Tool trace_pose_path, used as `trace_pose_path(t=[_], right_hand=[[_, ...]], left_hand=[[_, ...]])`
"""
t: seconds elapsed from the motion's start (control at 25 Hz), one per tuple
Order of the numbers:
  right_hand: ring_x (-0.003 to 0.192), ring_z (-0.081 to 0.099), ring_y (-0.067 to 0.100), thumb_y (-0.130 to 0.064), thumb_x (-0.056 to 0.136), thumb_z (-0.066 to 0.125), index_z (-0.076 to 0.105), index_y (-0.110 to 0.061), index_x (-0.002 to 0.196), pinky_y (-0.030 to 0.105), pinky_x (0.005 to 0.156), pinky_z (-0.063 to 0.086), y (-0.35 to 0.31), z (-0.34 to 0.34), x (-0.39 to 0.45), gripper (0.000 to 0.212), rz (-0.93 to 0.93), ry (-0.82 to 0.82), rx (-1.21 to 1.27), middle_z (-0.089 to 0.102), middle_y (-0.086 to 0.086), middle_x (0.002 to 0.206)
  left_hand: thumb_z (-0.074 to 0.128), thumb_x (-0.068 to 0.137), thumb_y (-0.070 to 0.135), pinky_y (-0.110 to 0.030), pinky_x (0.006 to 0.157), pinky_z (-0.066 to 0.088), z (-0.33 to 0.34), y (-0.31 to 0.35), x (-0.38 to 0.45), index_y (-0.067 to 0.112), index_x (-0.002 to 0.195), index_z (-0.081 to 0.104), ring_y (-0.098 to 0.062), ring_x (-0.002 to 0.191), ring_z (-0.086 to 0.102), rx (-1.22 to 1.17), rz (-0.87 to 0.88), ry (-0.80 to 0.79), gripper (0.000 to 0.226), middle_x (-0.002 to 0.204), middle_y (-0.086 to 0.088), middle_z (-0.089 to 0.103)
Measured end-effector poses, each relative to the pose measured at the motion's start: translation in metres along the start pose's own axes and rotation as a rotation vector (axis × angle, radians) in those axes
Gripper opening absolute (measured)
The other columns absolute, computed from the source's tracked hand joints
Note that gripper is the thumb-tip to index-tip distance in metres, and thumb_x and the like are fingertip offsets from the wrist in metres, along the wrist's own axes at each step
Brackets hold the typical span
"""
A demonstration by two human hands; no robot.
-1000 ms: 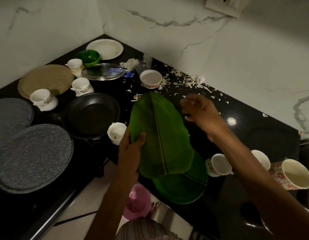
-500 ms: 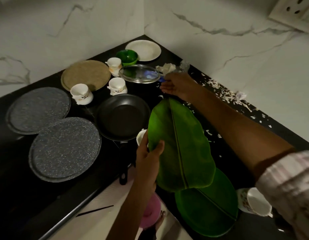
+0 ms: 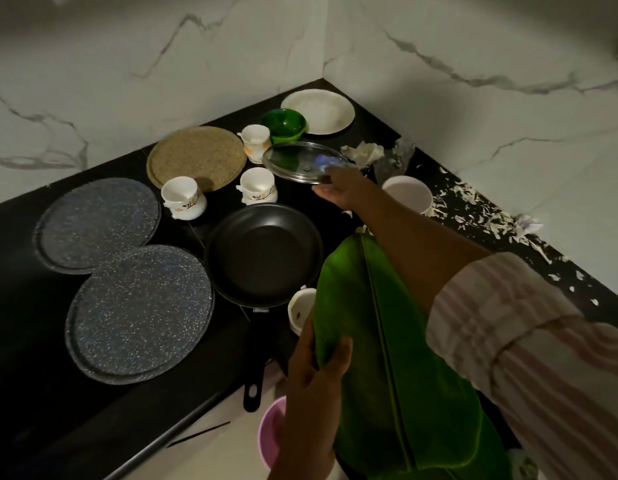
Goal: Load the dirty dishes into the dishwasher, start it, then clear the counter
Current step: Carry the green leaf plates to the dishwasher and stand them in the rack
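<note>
The black counter [image 3: 92, 393] carries two speckled grey round trays [image 3: 137, 313], one woven mat [image 3: 196, 157], one black frying pan [image 3: 264, 252], one pale plate [image 3: 318, 110], one glass lid [image 3: 302, 161], one green bowl [image 3: 283, 124], one white bowl [image 3: 408, 194] and four white cups [image 3: 184, 199] with a printed motif too small to read. The left hand [image 3: 312, 370] pinches the edge of a green leaf-shaped plate [image 3: 380, 358]; a second may lie beneath. The right hand [image 3: 345, 188] reaches to the lid's near rim, fingers loosely spread, apparently touching it.
</note>
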State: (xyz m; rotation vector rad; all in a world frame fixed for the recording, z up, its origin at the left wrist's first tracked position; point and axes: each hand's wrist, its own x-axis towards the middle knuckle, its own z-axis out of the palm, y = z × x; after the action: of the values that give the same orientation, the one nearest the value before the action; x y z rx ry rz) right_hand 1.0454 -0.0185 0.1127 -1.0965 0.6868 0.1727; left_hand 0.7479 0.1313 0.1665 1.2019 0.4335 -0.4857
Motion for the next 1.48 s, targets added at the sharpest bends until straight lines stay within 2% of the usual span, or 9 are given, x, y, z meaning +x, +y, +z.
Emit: trace_pose_path(t=[0.12,0.32,0.44,0.64,0.8,0.88,1.04,1.32,1.48], right_hand=[[0.128,0.05,0.034,-0.001,0.099,0.045,0.042,-0.002,0.141,0.041,0.086,0.048,0.003,0.004,0.003,0.042,-0.005,0.02,0.071,0.05,0.021,0.14],[0.13,0.048,0.036,0.004,0.098,0.042,0.041,0.003,0.139,0.04,0.091,0.049,0.005,-0.01,-0.016,0.041,0.014,-0.043,0.129,0.048,0.023,0.141],[0.111,0.06,0.036,0.005,0.097,0.043,0.049,0.007,0.128,0.036,0.089,0.055,-0.005,-0.023,-0.04,0.032,-0.037,-0.037,0.045,0.057,0.027,0.125],[0.083,0.068,0.029,0.015,0.085,0.051,0.057,0.007,0.099,0.039,0.073,0.061,-0.035,-0.044,-0.119,0.017,-0.197,-0.141,0.304,0.07,0.02,0.086],[0.101,0.067,0.034,0.012,0.08,0.048,0.057,0.003,0.104,0.039,0.083,0.058,-0.014,-0.076,-0.214,0.027,-0.339,-0.36,0.543,0.067,0.024,0.11],[0.103,0.067,0.033,0.008,0.079,0.049,0.057,0.002,0.121,0.037,0.083,0.057,0.002,-0.095,-0.253,0.043,-0.388,-0.413,0.581,0.065,0.022,0.119],[0.1,0.069,0.03,0.004,0.087,0.052,0.049,0.0,0.137,0.033,0.077,0.058,0.02,-0.128,-0.308,0.05,-0.456,-0.237,0.568,0.065,0.02,0.122],[0.096,0.069,0.039,0.002,0.082,0.051,0.058,-0.009,0.129,0.036,0.071,0.058,0.083,-0.182,-0.42,0.048,-0.476,0.07,0.431,0.067,0.022,0.117],[0.1,0.068,0.04,0.002,0.085,0.049,0.06,-0.011,0.127,0.035,0.072,0.058,0.119,-0.195,-0.474,0.045,-0.481,0.144,0.404,0.067,0.02,0.117]], left_hand=[[0.065,0.085,0.007,-0.035,0.082,0.056,-0.001,-0.003,-0.001,0.035,0.123,0.057,-0.021,0.104,0.065,-0.025,-0.017,0.028,0.048,0.116,0.001,0.068],[0.066,0.084,0.013,-0.034,0.082,0.052,-0.003,-0.003,-0.002,0.038,0.12,0.057,-0.021,0.107,0.061,0.013,-0.005,0.039,0.044,0.121,0.001,0.064],[0.064,0.087,0.012,-0.027,0.074,0.05,0.0,-0.001,-0.002,0.033,0.129,0.054,-0.017,0.105,0.059,0.035,0.011,0.016,0.048,0.123,0.002,0.062],[0.06,0.088,0.006,-0.018,0.061,0.054,0.005,0.0,-0.007,0.036,0.109,0.058,-0.008,0.088,0.066,0.028,0.053,-0.034,0.037,0.106,0.006,0.068],[0.059,0.09,0.005,-0.031,0.07,0.058,0.005,-0.011,-0.017,0.032,0.114,0.063,-0.019,0.091,0.071,-0.027,0.04,-0.033,0.036,0.103,0.002,0.074],[0.06,0.088,0.007,-0.042,0.083,0.056,0.005,-0.017,-0.022,0.033,0.113,0.065,-0.023,0.099,0.07,-0.032,0.04,-0.045,0.037,0.106,0.002,0.074],[0.067,0.075,0.017,-0.055,0.098,0.048,0.004,-0.025,-0.038,0.039,0.104,0.069,-0.03,0.107,0.066,-0.009,0.08,-0.07,0.037,0.111,-0.001,0.073],[0.061,0.078,0.009,-0.047,0.088,0.052,0.003,-0.04,-0.079,0.029,0.119,0.063,-0.033,0.105,0.066,-0.073,0.094,-0.139,0.045,0.115,-0.007,0.071],[0.056,0.087,0.003,-0.046,0.083,0.055,0.0,-0.055,-0.103,0.031,0.113,0.065,-0.031,0.103,0.068,-0.071,0.085,-0.171,0.039,0.11,-0.004,0.073]])
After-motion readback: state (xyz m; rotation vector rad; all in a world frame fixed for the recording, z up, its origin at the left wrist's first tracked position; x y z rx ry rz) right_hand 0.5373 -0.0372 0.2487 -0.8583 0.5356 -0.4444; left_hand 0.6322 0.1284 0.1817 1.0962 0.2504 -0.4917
